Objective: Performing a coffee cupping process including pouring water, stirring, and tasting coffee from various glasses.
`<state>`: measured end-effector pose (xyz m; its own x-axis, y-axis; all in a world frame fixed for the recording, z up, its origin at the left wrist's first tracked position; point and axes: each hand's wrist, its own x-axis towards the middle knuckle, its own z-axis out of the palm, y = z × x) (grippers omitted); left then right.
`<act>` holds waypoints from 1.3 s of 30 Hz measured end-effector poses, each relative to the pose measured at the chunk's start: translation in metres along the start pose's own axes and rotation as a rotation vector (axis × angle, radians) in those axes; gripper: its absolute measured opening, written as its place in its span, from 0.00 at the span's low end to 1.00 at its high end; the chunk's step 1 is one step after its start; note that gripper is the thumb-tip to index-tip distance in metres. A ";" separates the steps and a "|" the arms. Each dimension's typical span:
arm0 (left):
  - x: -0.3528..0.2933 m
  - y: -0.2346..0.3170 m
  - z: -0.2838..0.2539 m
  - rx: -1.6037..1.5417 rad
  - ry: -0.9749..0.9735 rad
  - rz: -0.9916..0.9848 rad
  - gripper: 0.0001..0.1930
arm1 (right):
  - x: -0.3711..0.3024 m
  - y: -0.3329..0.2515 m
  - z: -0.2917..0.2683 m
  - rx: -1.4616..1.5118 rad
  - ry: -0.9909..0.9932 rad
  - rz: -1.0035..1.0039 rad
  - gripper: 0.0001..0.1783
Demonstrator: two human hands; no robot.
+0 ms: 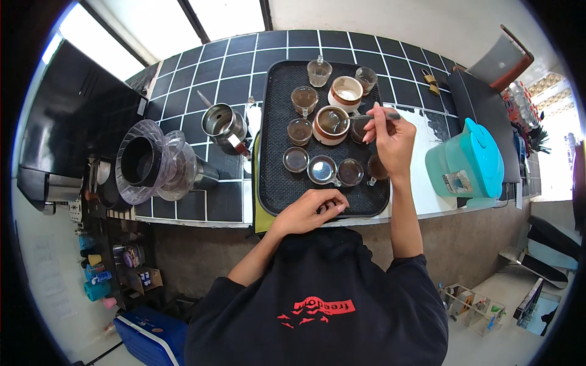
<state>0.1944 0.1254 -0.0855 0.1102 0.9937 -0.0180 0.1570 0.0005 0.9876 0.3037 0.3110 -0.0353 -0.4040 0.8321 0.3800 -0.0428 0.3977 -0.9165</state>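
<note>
My right hand pinches the handle of a spoon, whose far end reaches into a brown-and-white ceramic cup of brownish liquid. My left hand rests with curled fingers at the near edge of a black tray; whether anything is in it is hidden. On the tray, a second brown-and-white cup stands just beyond the first. Several small glass cups surround them, some with dark liquid, such as the glass cup nearest my left hand. A clear glass cup sits at the tray's far edge.
Left of the tray stand a metal pot and clear plastic drippers. A turquoise lidded pitcher is on the right. Padlocks lie on the black-tiled counter. A dark machine occupies the far left.
</note>
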 end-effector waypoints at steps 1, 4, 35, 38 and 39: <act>-0.003 0.002 -0.001 0.005 0.009 -0.003 0.09 | -0.001 -0.004 -0.001 0.002 -0.005 -0.005 0.12; -0.013 0.010 -0.009 0.033 0.029 -0.011 0.08 | -0.002 -0.009 -0.011 -0.010 -0.028 -0.023 0.10; -0.245 0.090 -0.195 0.081 0.741 0.907 0.28 | -0.002 -0.112 0.000 0.343 0.439 -0.052 0.16; -0.221 0.099 -0.202 0.239 0.909 0.845 0.33 | -0.006 -0.141 0.037 0.355 0.386 -0.079 0.16; -0.216 0.105 -0.201 0.295 0.941 0.804 0.35 | -0.007 -0.149 0.052 0.364 0.333 -0.094 0.16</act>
<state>-0.0101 -0.0673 0.0531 -0.4416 0.3978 0.8042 0.5951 -0.5409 0.5944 0.2651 0.2255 0.0921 -0.0716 0.9011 0.4277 -0.4052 0.3655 -0.8380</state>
